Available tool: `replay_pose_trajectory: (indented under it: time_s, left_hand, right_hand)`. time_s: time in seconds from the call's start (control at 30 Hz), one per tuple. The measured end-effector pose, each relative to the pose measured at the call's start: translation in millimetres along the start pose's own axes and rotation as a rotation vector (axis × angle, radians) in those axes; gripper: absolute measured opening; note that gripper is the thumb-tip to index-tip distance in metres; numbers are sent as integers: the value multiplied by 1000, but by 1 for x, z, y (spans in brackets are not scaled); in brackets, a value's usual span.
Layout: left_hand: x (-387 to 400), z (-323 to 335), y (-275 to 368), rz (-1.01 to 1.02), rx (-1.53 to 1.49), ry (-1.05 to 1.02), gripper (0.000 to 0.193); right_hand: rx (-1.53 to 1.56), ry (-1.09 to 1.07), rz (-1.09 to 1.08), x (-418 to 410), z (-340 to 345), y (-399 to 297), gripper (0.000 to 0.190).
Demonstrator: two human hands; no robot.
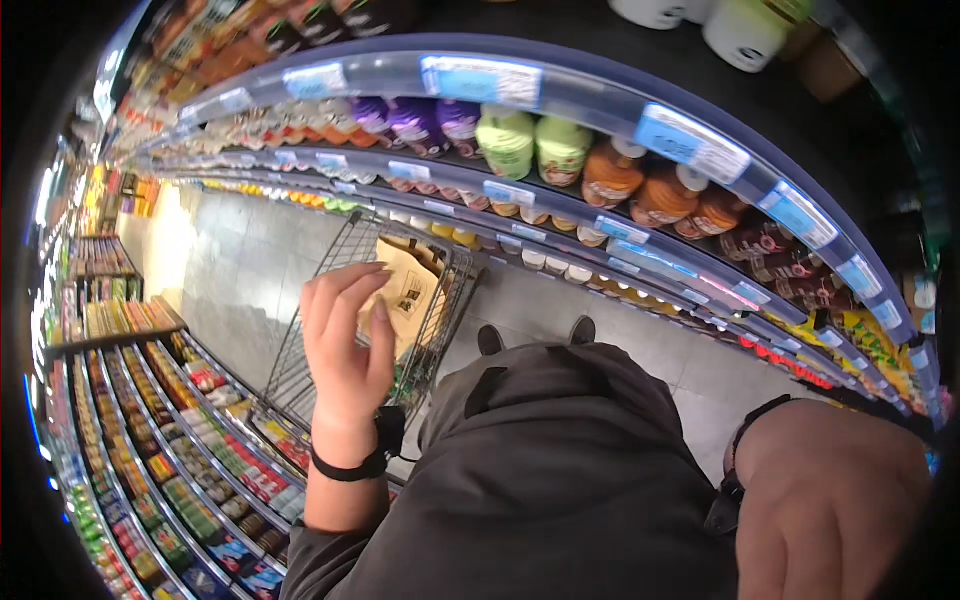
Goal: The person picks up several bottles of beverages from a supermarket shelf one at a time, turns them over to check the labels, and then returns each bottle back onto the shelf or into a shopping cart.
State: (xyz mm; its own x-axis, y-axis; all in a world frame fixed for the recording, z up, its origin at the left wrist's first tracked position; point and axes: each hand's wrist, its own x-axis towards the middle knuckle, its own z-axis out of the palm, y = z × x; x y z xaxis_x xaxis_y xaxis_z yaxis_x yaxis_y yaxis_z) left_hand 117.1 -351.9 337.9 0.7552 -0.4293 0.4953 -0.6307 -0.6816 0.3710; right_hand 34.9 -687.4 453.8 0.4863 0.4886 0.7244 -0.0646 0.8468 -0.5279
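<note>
My left hand (346, 330) is raised over a wire shopping cart (300, 360), its fingers loosely curled and apart with nothing between them. A black strap with a small dark device circles that wrist. Inside the cart stands a brown paper bag (412, 292) bearing writing, partly hidden behind my left fingers. My right hand (832, 502) looms close to the camera at the lower right, back of the hand showing. Its fingertips run out of the picture, so whether it holds anything cannot be seen. A dark strap is on that wrist too.
Ahead rises a shelf unit (600, 105) with price tags, carrying purple bottles (416, 127), green bottles (506, 142) and brown bottles (611, 176). White-and-green containers (750, 37) stand on its upper level. Another stocked shelf unit (187, 457) lines the left. Grey tiled floor (232, 247) runs between.
</note>
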Motion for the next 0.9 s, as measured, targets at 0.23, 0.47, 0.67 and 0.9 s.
replay_pose_trajectory:
  time_s: [0.23, 0.47, 0.67, 0.9]
  left_hand:
    - [-72, -55, -70, -250, 127, 57, 22]
    - [-159, -95, -143, -521, 167, 113, 18]
    - [-283, -64, -237, -960, 56, -12, 17]
    - [-464, 40, -335, -1476, -27, -513, 29]
  right_hand:
    - [193, -121, 165, 68, -27, 80, 26]
    - [405, -191, 333, 134, -61, 158, 26]
    - [-223, 370, 805, 128, -76, 240, 27]
    - [-880, 164, 1595, 91, -114, 286, 16]
